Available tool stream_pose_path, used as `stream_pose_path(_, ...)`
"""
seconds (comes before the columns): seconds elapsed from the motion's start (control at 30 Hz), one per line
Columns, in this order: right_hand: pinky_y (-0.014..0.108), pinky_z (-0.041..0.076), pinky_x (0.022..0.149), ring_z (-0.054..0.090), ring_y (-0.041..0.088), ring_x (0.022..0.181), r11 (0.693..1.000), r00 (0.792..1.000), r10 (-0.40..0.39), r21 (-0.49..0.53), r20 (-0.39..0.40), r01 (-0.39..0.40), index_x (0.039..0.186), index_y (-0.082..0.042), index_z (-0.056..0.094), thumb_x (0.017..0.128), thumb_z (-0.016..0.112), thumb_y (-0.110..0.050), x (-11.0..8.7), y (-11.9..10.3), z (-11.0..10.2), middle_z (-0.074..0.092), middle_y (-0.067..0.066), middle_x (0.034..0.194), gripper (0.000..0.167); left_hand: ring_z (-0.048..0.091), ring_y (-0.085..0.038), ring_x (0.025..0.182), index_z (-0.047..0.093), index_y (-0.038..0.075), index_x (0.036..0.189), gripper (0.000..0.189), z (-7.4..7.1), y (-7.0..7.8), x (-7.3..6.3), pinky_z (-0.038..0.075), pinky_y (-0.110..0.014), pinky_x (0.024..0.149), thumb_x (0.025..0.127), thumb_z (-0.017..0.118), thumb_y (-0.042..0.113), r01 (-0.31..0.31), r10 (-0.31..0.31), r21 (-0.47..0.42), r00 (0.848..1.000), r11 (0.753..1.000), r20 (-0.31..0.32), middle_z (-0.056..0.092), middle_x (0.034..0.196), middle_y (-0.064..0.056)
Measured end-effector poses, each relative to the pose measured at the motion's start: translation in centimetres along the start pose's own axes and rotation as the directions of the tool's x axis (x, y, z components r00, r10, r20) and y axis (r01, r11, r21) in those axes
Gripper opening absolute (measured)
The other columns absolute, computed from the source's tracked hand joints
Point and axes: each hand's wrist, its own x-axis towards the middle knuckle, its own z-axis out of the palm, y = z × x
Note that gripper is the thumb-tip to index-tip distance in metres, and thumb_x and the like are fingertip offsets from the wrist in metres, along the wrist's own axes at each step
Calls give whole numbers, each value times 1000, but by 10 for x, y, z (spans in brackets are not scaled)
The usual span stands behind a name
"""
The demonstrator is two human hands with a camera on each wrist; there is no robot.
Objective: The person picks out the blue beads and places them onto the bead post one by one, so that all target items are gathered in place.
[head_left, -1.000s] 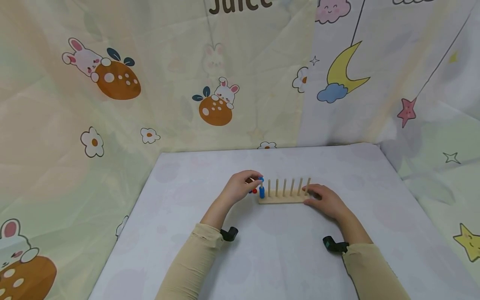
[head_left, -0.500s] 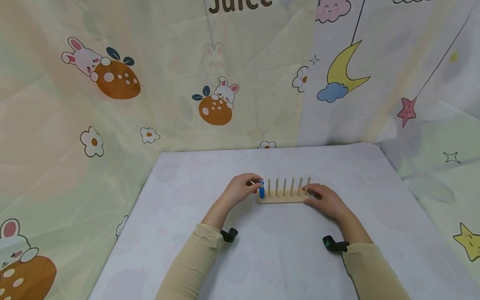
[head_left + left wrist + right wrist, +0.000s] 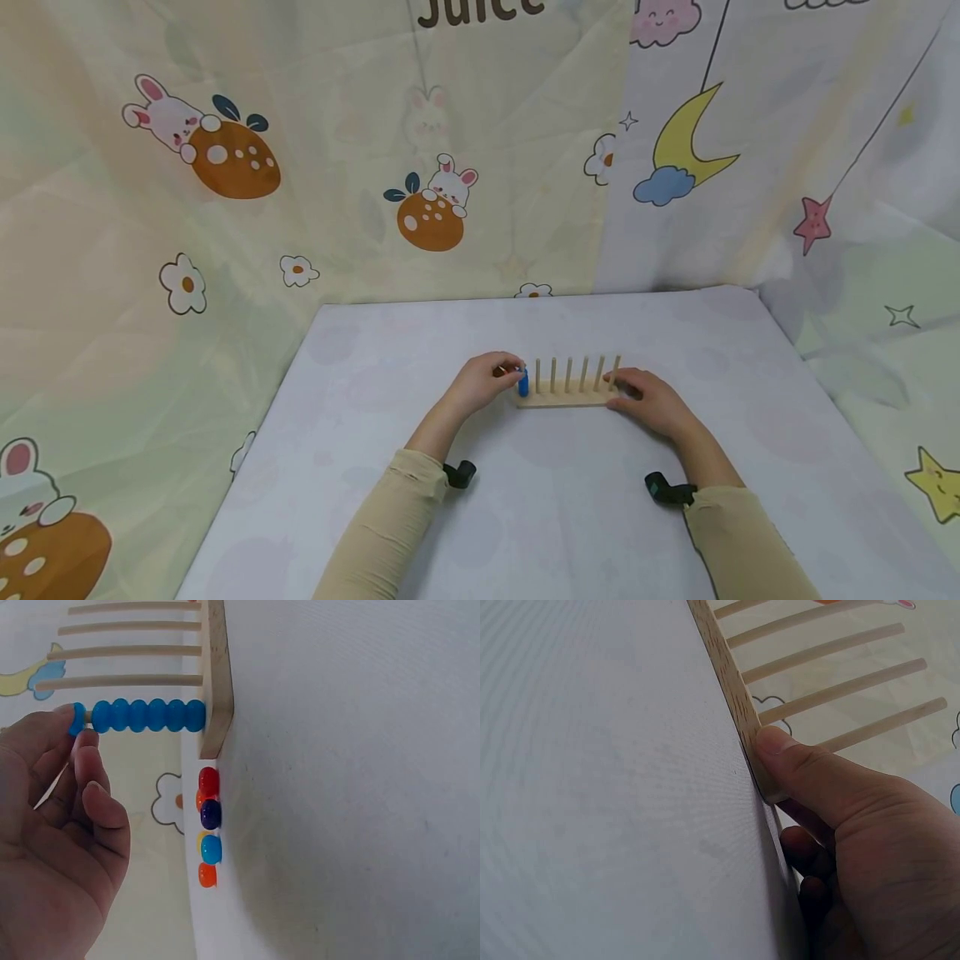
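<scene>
In the head view my left hand (image 3: pixel 480 385) is at the left end of a wooden peg rack (image 3: pixel 566 402). Thumb and fingertips pinch a blue bead (image 3: pixel 77 718) at the tip of the end peg, seen in the left wrist view. Below it on that peg several blue beads (image 3: pixel 148 715) sit in a touching stack, with a short bit of bare peg between. My right hand (image 3: pixel 654 402) holds the opposite end of the rack, its thumb (image 3: pixel 776 740) pressed on the base (image 3: pixel 735 682). The other visible pegs bear no beads.
Loose beads lie on the white table (image 3: pixel 555 500) past the rack's left end: red (image 3: pixel 208 781), dark blue (image 3: pixel 211 814), light blue (image 3: pixel 211 849), orange (image 3: pixel 207 875) and a partly hidden yellow one. A printed cloth (image 3: pixel 480 192) hangs behind the table.
My left hand has come down slightly toward the end peg, bringing the blue bead onto its tip. The right hand and the rack have stayed in place.
</scene>
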Motion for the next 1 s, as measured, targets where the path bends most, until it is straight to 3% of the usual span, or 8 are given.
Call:
stream_pose_path(0.4,56,40,104,53,34,125,1000,1000,-9,-1,7,9,129,-20,63,87,74,-39,0,-3,0,58,12,137,47,59,-12,91,68,24,119,27,3,-5,-2,50,-26,75,94,67,35,6,-6,-14,1000,1000,-11,67,99,7)
stream_pose_path(0.63,53,42,101,55,32,121,1000,1000,-4,-11,8,4,129,-20,63,88,74,-38,0,-2,0,59,11,136,47,60,-12,92,69,22,120,27,2,-18,-5,50,-28,78,95,67,32,15,-15,11,1000,1000,-28,67,100,6)
stream_pose_path(1.0,53,42,100,55,31,119,1000,1000,-2,-15,8,2,129,-21,63,88,74,-40,1,-2,0,60,10,134,46,60,-14,94,70,23,115,22,-10,-47,-11,50,-30,77,94,68,30,126,-124,17,988,992,-97,67,104,4)
